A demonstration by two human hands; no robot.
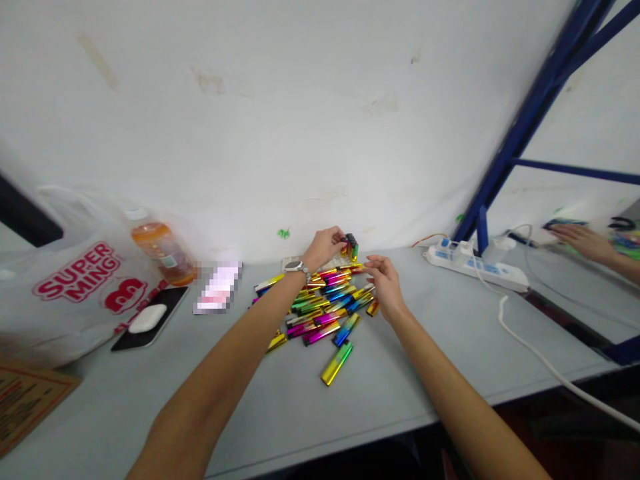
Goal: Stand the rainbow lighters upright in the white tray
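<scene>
A pile of shiny, multicoloured lighters (pixel 327 308) lies on the grey table. Behind it, several lighters stand upright (pixel 353 247) in a tight group, their black tops facing up. My left hand (pixel 323 248), with a watch (pixel 295 266) on its wrist, reaches over the pile, its fingers closed on a lighter at the left side of that group. To the right, my right hand (pixel 384 279) pinches the end of a red and gold lighter (pixel 354 267) at the back of the pile. One green and gold lighter (pixel 337 364) lies apart in front.
Left: a plastic bag (pixel 75 293), an orange drink bottle (pixel 163 250), a phone with a white case on it (pixel 147 319), and a blurred-out phone (pixel 219 288). Right: a power strip (pixel 477 268), a white cable (pixel 545 363), a blue frame (pixel 520 127) and another person's hand (pixel 583 241).
</scene>
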